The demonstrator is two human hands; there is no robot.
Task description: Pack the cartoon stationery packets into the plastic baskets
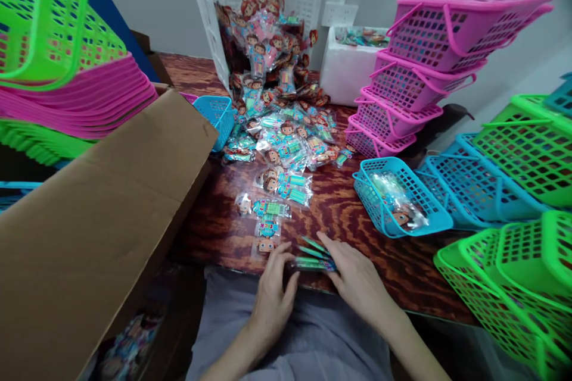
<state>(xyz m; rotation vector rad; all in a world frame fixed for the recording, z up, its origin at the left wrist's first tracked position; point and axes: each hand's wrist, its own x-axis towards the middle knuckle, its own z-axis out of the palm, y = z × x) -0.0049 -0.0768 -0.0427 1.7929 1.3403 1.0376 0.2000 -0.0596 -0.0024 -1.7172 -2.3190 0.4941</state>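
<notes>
Near the front edge of the table, a small bunch of clear plastic packets with green sticks [311,262] is between my two hands. My left hand [273,287] curls its thumb and fingers round the left end of the bunch. At the other end my right hand [357,277] closes on the packets, its index finger stretched along the top. Just beyond my left hand lie flat packets with a cartoon figure [268,229]. Further up, another pair of such packets [288,186] overlaps. Exactly how many packets I hold cannot be made out.
A heap of packets [286,137] spills from a white crate [205,18]. A cardboard box [107,202] stands left, with stacked baskets [80,101] behind it. On the right are a blue basket [379,223] holding packets, pink baskets [379,125] and green baskets [491,286].
</notes>
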